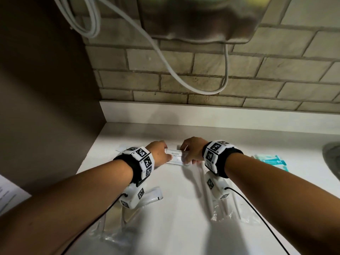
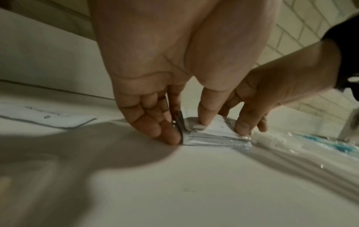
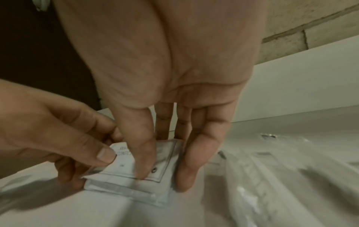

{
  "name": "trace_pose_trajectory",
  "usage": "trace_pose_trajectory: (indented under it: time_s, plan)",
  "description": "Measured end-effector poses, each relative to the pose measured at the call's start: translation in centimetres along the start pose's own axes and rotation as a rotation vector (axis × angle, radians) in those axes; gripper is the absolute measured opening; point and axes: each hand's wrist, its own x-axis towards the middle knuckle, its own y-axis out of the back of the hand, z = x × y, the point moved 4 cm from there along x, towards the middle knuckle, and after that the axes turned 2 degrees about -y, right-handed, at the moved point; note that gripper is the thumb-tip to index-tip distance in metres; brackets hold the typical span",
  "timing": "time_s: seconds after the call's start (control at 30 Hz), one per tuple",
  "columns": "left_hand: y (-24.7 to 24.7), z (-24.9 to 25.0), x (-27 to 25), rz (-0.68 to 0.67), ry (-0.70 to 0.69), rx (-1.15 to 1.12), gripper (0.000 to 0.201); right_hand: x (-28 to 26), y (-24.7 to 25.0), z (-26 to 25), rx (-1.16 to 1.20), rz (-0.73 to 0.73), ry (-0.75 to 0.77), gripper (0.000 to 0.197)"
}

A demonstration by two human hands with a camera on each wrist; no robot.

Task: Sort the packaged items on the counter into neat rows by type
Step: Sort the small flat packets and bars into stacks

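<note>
A small stack of white shampoo and conditioner sachets (image 1: 177, 156) lies on the white counter (image 1: 176, 208), between my two hands. My left hand (image 1: 162, 153) pinches its left end, thumb on top and fingers curled under the edge. In the left wrist view the stack (image 2: 215, 138) sits under my left hand (image 2: 184, 132). My right hand (image 1: 190, 153) presses on the stack (image 3: 128, 178): in the right wrist view its (image 3: 165, 178) thumb is straight on top and its straight fingers stand against the right edge.
Teal packets (image 1: 268, 160) lie to the right, near a sink rim (image 1: 331, 159). Clear-wrapped long items (image 1: 207, 196) lie under my right wrist, and more clear wrap (image 1: 110, 234) lies under my left arm. A flat sachet (image 2: 44, 115) lies left. A cord (image 1: 184, 78) hangs over the back wall.
</note>
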Motion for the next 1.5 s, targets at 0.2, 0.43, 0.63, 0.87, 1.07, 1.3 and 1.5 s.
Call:
trace_pose_trajectory:
  time_s: [0.2,0.43,0.63,0.87,1.07,1.3,1.5]
  plan:
    - [0.3,0.2,0.2,-0.032,-0.040,0.049,0.048,0.0,0.2,-0.1,-0.033,-0.014,0.036,0.047]
    - [1.3,1.0,-0.9,-0.097,-0.219,0.121,0.065,-0.8,0.3,-0.4,-0.154,-0.005,0.034,0.085]
    - [2.0,2.2,-1.2,-0.056,-0.411,0.224,0.041,-0.7,-0.6,-1.5,-0.386,0.004,0.030,0.078]
    - [1.4,1.4,-0.8,-0.037,-0.442,0.176,0.033,-0.6,-0.4,-1.4,-0.401,0.047,0.048,0.060]
    - [1.2,1.1,-0.6,-0.031,-0.446,0.160,0.033,0.2,-0.5,-1.4,-0.390,0.039,0.047,0.061]
    - [1.0,1.2,-0.5,-0.029,-0.430,0.145,0.033,0.7,-0.7,-1.3,-0.405,0.047,0.063,0.059]
    - [0.7,1.6,-0.5,-0.021,-0.402,0.160,0.033,0.9,-0.1,-1.3,-0.410,0.025,0.066,0.060]
